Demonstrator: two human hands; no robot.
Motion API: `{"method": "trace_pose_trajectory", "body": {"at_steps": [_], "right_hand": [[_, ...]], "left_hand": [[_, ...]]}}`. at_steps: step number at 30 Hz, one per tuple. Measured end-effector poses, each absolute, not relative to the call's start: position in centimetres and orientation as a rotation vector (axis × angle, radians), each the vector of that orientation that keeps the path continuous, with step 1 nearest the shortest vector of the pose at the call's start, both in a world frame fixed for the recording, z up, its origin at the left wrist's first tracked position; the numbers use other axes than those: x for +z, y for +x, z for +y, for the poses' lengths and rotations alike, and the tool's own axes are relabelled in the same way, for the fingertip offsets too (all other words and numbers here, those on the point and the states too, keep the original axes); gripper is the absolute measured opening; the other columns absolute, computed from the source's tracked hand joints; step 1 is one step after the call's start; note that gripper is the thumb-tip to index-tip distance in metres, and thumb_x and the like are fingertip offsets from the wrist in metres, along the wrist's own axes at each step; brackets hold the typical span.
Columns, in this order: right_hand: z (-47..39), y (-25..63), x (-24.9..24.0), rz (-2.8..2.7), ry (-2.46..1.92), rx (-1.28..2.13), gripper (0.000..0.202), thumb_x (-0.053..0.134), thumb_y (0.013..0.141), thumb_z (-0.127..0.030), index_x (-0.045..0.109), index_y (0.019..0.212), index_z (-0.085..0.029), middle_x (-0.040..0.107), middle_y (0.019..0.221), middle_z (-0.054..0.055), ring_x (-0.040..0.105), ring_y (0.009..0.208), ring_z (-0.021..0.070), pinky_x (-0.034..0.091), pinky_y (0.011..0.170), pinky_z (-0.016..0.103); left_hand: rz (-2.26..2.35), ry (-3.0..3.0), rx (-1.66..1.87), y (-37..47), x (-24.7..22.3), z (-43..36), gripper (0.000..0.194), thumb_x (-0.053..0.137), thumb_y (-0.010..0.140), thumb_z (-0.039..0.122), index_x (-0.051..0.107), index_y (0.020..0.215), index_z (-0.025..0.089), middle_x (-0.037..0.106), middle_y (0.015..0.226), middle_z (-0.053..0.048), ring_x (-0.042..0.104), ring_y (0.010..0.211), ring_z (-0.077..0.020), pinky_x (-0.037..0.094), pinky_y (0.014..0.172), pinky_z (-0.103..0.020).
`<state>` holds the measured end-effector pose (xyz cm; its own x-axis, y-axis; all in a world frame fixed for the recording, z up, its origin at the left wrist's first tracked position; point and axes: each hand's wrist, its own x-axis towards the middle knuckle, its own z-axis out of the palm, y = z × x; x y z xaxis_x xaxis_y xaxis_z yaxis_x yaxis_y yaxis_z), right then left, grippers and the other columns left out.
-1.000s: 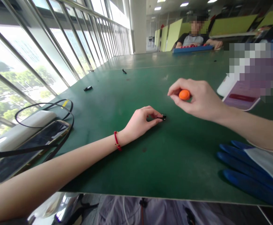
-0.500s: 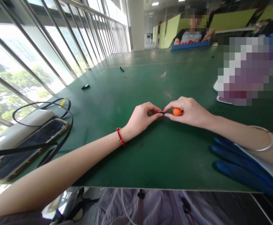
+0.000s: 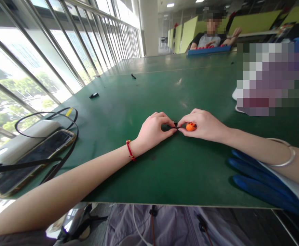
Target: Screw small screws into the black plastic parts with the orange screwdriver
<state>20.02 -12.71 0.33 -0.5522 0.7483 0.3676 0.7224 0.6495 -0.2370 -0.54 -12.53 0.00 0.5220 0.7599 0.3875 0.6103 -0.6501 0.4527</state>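
Above the green table [image 3: 139,177], my left hand [image 3: 155,129] is closed in a pinch on a small black piece [image 3: 174,122], mostly covered by the fingers. My right hand [image 3: 205,124] meets it fingertip to fingertip, thumb and forefinger pinched at the same dark spot. Within the curl of the right hand sits an orange-and-black rounded object [image 3: 191,126], seen end-on; its kind and full length are hidden. A blue-fingered glove [image 3: 262,184] lies under my right forearm.
To the left lie a phone [image 3: 34,160], a pale grey oblong case [image 3: 28,140] and a looped black strap [image 3: 76,136]. Small black pieces [image 3: 94,95] rest farther off. At the far end, a person [image 3: 211,39] sits behind a blue tray [image 3: 208,50]. A blurred-out item [image 3: 269,82] stands right.
Both hands have shifted slightly left and down, still meeting at the fingertips. More of the black piece shows between them. The far person's hand has lifted from the tray.
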Motion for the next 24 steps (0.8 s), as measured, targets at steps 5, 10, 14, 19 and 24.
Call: {"method": "trace_pose_trajectory", "body": {"at_steps": [5, 10, 14, 19, 24], "right_hand": [[-12.9, 20.0, 0.5, -2.321, -1.218, 0.036, 0.025, 0.056, 0.079, -0.039, 0.073, 0.084, -0.022, 0.068, 0.069, 0.002, 0.055, 0.066, 0.0162, 0.044, 0.069, 0.029], [-12.6, 20.1, 0.4, -2.212, -1.271, 0.022, 0.025, 0.054, 0.078, -0.038, 0.071, 0.081, -0.020, 0.064, 0.065, 0.002, 0.053, 0.065, 0.0159, 0.041, 0.067, 0.029], [-12.4, 20.1, 0.2, -2.193, -1.272, 0.025, 0.025, 0.053, 0.079, -0.039, 0.070, 0.082, -0.020, 0.065, 0.067, 0.002, 0.053, 0.064, 0.0153, 0.040, 0.067, 0.029], [-12.5, 20.2, 0.2, -2.200, -1.266, 0.025, 0.024, 0.053, 0.079, -0.038, 0.070, 0.081, -0.020, 0.065, 0.066, 0.002, 0.053, 0.064, 0.0157, 0.040, 0.066, 0.029], [-12.7, 20.3, 0.3, -2.255, -1.241, 0.028, 0.021, 0.055, 0.078, -0.036, 0.070, 0.079, -0.021, 0.066, 0.067, 0.002, 0.054, 0.064, 0.0149, 0.041, 0.066, 0.028]], "left_hand": [[1.185, 2.521, 0.882, -0.5, 0.0, -12.2, 0.007, 0.068, 0.077, 0.026, 0.072, 0.078, 0.020, 0.067, 0.098, -0.003, 0.059, 0.094, -0.0196, 0.047, 0.090, -0.035], [1.268, 2.511, 0.882, -0.2, 0.1, -11.6, 0.006, 0.069, 0.075, 0.025, 0.072, 0.076, 0.020, 0.065, 0.104, -0.005, 0.058, 0.099, -0.0212, 0.047, 0.093, -0.037], [1.194, 2.483, 0.825, -0.1, -0.1, -11.2, 0.008, 0.068, 0.075, 0.026, 0.072, 0.075, 0.019, 0.068, 0.110, -0.005, 0.060, 0.102, -0.0220, 0.046, 0.096, -0.038], [1.137, 2.401, 0.766, -0.7, 0.2, -10.8, 0.011, 0.066, 0.076, 0.026, 0.072, 0.080, 0.018, 0.073, 0.095, -0.003, 0.065, 0.090, -0.0176, 0.050, 0.088, -0.031], [1.429, 2.344, 0.568, -5.7, 3.9, -8.7, 0.020, 0.067, 0.075, 0.033, 0.074, 0.084, 0.015, 0.073, 0.079, -0.003, 0.064, 0.072, -0.0153, 0.049, 0.071, -0.026]]}}
